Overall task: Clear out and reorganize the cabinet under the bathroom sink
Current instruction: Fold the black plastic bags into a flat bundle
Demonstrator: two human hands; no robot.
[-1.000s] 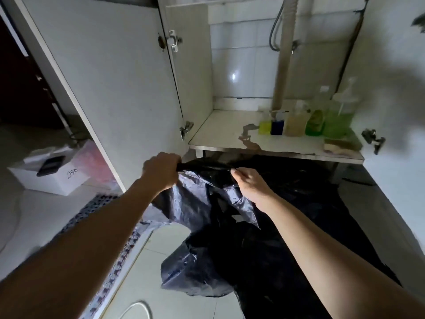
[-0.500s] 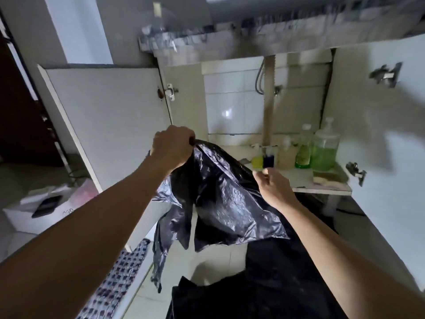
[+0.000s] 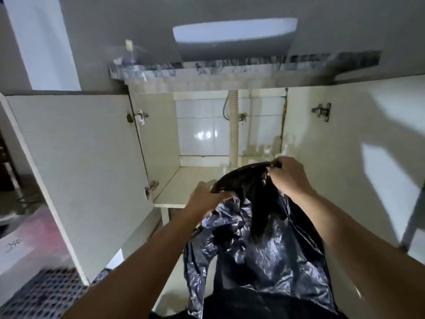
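We hold a black plastic bag (image 3: 264, 238) up before the open cabinet (image 3: 197, 180): our right hand (image 3: 287, 176) grips its rim at two o'clock, our left hand (image 3: 204, 201) pinches the rim at nine o'clock. The bag hangs between our forearms.

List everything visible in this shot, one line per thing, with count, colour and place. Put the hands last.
crinkled plastic rubbish bag: one, black, held up in front of the open cabinet
cabinet doors: two, white, swung open left and right
cabinet shelf: one, off-white, inside, partly hidden by the bag
ribbed drain pipe: one, beige, upright at the tiled back wall
sink basin: one, white, above the marbled counter edge
patterned floor mat: one, blue and white, bottom left
bottles behind the right hand: blurred, count unclear
left hand: grips the bag's rim
right hand: grips the bag's rim, higher up
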